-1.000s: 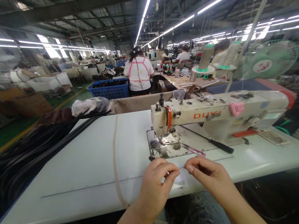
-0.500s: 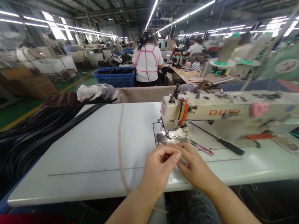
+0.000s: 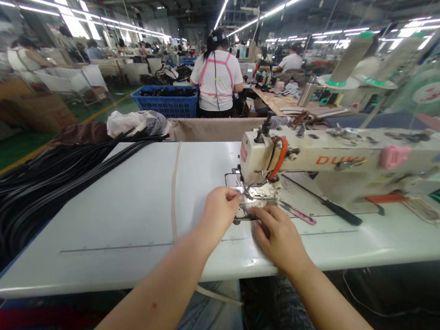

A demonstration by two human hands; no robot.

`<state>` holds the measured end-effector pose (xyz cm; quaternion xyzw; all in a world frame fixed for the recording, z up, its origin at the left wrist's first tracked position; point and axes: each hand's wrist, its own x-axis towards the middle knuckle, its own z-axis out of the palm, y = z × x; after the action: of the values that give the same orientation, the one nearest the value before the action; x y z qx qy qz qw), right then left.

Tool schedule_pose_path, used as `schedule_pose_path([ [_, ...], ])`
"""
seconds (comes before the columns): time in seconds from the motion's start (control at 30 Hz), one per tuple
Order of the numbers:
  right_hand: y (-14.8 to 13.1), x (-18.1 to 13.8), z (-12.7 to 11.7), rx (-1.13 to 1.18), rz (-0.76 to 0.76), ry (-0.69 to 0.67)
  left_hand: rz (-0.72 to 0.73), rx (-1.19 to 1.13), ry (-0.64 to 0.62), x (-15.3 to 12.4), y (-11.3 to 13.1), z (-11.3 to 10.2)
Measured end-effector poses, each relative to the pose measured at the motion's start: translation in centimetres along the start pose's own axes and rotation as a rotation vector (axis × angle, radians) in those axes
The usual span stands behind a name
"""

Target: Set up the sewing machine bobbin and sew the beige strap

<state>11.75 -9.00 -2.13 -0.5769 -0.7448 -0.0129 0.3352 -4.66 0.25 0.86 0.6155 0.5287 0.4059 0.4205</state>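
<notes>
A cream sewing machine with red lettering stands on the white table. My left hand reaches to the needle area, its fingers pinched together at the metal plate. My right hand rests just below the plate, fingers curled and pressed down on something too small to name. Both hands are close together at the needle.
Pink-handled snips and a black-handled tool lie right of the plate. A beige strap runs across the table. Black cords pile at the left. A person in white sits ahead by a blue basket. A fan is right.
Both hands have moved forward from the table's front edge up to the needle plate. The view has shifted closer to the machine.
</notes>
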Motion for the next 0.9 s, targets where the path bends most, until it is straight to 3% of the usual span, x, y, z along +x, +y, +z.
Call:
schedule_pose_path([
  [0.27,-0.2,0.1,0.0,-0.119,-0.026,-0.008,0.092,0.054,-0.019,1.9,-0.5,0.9],
  [0.6,-0.3,0.3,-0.1,-0.163,-0.043,-0.002,0.065,0.048,-0.003,1.2,-0.9,1.4],
  [0.9,-0.2,0.1,0.1,-0.195,-0.046,0.004,0.189,0.194,0.077,0.6,-0.2,0.9],
])
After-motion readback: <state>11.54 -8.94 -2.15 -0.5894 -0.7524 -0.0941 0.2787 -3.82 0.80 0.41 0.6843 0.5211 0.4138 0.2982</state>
